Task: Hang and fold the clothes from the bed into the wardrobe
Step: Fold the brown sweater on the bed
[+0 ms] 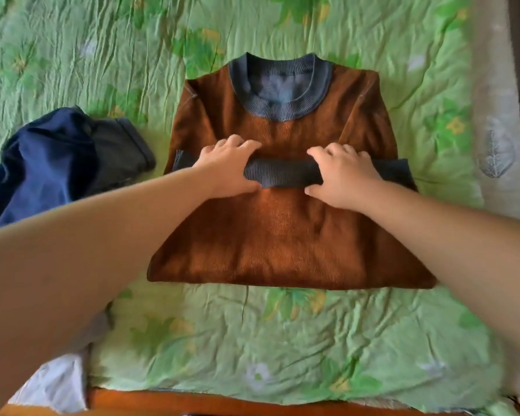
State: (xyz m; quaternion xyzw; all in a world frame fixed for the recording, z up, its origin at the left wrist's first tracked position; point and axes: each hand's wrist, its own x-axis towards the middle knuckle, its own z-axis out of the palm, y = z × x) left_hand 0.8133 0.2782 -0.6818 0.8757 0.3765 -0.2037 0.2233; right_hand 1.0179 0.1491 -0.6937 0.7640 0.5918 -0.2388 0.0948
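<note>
A brown fleece sweater point(282, 229) with a grey ribbed collar lies flat on the green bed cover, its lower half folded up so the grey ribbed hem point(282, 174) lies across the chest. My left hand point(225, 169) grips the hem's left part, fingers over its top edge and thumb below. My right hand point(342, 175) grips the hem's right part the same way. The sleeves are tucked in at the sides.
A dark blue garment point(42, 166) and a dark grey one point(117, 148) lie bunched at the left. The green floral bed cover point(282, 340) spreads all round. A white cloth point(57, 382) and the wooden bed edge point(222, 403) are at the bottom.
</note>
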